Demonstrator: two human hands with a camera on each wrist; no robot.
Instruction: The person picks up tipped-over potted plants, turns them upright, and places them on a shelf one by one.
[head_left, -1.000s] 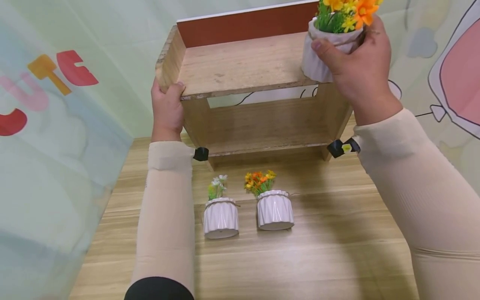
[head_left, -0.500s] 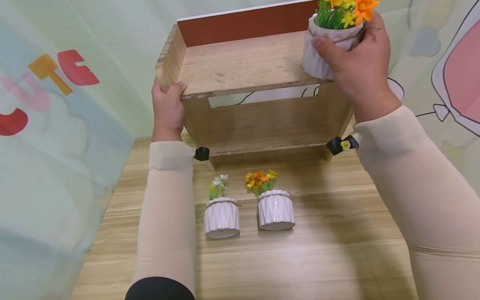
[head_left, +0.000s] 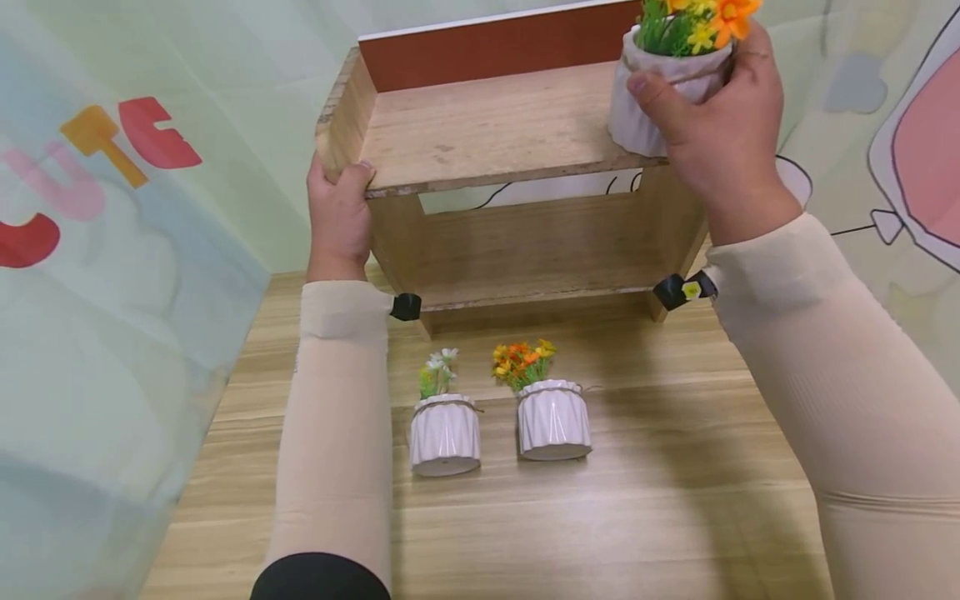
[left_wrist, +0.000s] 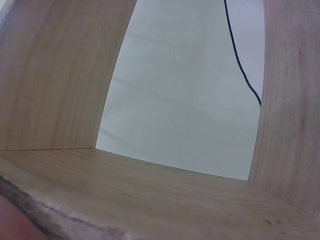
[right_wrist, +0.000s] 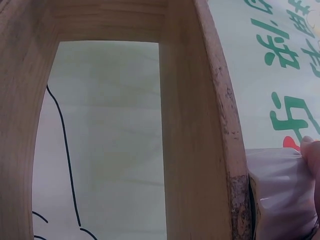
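The right hand [head_left: 720, 125] grips a flower pot [head_left: 656, 92] on the shelf's [head_left: 487, 125] top right; the left hand [head_left: 339, 218] clasps its left front corner.

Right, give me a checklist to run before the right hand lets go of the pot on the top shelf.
1. Right hand grips the flower pot round its rim: ok.
2. Pot's base resting flat on the top shelf: cannot tell, the hand hides part of it.
3. Pot well in from the shelf's front edge: not ok, it sits right at the edge.
4. Left hand holds the shelf unit's left front corner: ok.
5. Pot upright: ok.
6. Two other pots, white-flower pot and orange-flower pot, stand apart on the table, below the shelf: ok.
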